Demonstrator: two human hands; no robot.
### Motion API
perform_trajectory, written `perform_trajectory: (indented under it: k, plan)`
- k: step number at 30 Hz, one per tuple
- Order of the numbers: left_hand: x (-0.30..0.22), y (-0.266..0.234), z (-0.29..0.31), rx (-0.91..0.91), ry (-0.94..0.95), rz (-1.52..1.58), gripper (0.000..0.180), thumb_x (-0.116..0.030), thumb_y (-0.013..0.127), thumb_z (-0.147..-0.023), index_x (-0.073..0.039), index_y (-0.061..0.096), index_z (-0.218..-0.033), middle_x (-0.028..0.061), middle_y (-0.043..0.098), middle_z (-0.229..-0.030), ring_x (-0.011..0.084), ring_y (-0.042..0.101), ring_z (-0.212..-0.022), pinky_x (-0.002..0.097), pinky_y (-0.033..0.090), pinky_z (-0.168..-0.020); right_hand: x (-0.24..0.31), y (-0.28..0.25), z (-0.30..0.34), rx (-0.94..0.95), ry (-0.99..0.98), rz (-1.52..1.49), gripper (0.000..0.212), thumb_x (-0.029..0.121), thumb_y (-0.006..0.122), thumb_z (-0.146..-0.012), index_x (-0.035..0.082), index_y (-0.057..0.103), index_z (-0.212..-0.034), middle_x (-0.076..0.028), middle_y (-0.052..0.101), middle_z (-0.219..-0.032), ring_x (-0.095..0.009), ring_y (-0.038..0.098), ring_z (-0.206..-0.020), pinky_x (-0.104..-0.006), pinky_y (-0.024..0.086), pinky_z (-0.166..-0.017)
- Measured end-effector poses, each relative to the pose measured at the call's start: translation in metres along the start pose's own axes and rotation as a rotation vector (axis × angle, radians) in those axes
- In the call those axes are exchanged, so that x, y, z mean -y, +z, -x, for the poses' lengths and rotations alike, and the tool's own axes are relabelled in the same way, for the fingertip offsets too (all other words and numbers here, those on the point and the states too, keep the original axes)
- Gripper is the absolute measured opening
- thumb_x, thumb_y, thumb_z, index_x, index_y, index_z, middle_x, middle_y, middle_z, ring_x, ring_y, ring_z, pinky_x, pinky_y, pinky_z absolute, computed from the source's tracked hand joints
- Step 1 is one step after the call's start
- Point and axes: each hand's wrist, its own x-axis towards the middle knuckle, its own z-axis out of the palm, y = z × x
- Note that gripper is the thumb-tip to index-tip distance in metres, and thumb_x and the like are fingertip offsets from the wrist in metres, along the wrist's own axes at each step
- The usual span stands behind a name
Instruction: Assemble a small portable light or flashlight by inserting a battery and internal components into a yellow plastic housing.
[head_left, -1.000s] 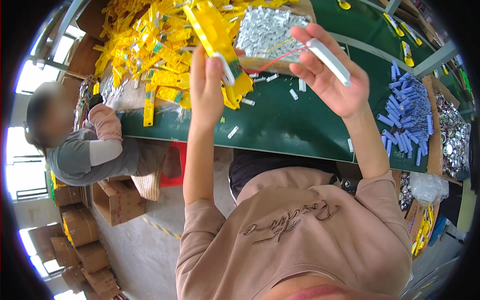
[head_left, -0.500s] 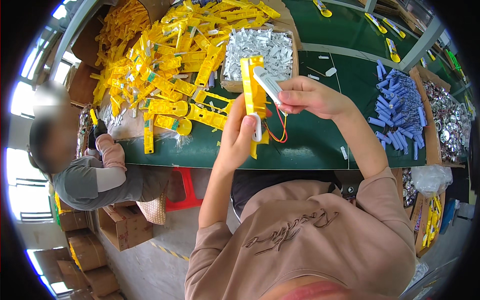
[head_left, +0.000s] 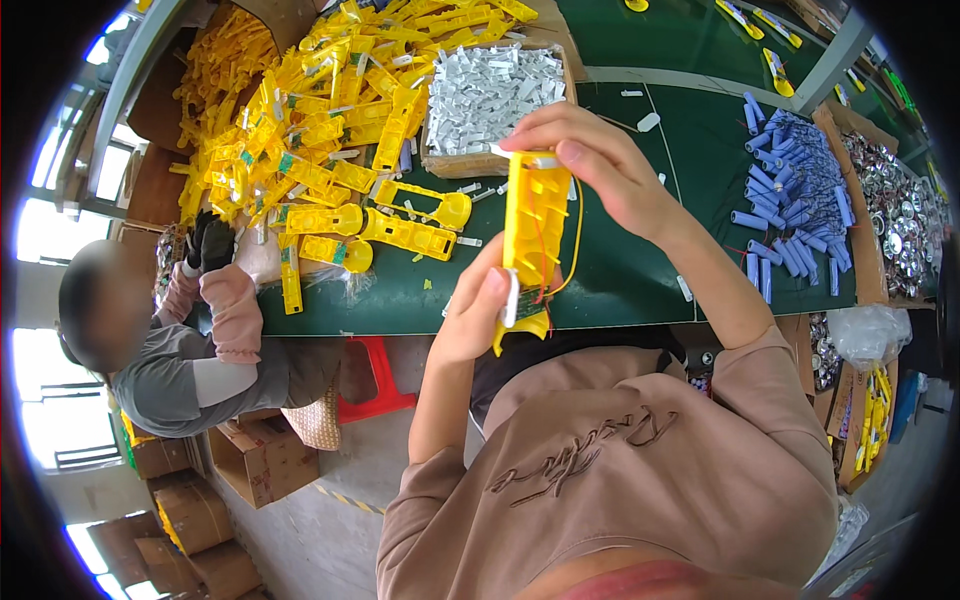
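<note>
an assembly workshop: heaped yellow casings (head_left: 320, 130), blue cylinders (head_left: 790, 200) (dozens), green workbench (head_left: 620, 280), stacked cardboard boxes (head_left: 200, 515)

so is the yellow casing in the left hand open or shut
Open: the yellow casing shows its ribbed inside, and a yellow wire loops out past its side.

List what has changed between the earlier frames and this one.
The right hand, which a second ago held a white piece apart from the yellow housing, has moved in to the housing's far end; the piece is now mostly hidden. The left hand still grips the housing's near end, and the blue cylinders lie as before.
</note>
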Motion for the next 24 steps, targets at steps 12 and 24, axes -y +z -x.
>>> perform_trajectory:
  k: [12, 24]
  plan:
    - [-0.005, 0.009, 0.003, 0.045, 0.000, 0.291, 0.073, -0.058, 0.046, -0.079, 0.005, 0.039, -0.115, 0.0179, 0.054, -0.077, 0.0211, 0.055, -0.060, 0.0283, 0.046, -0.050, 0.000, 0.025, 0.002, -0.200, -0.195, 0.270, 0.027, -0.002, 0.055, -0.073, 0.008, 0.057, -0.098, -0.009, 0.062, -0.087, -0.026, 0.062, -0.079, -0.0293, 0.049, -0.068]
    - [0.003, 0.010, -0.008, 0.055, 0.131, 0.433, 0.060, -0.050, 0.045, -0.084, -0.004, 0.031, -0.120, 0.0187, 0.054, -0.087, 0.0222, 0.056, -0.071, 0.0293, 0.048, -0.062, -0.028, 0.038, -0.005, -0.315, -0.358, 0.367, 0.027, -0.005, 0.055, -0.073, 0.005, 0.054, -0.099, -0.011, 0.060, -0.090, -0.028, 0.059, -0.080, -0.0336, 0.047, -0.067]
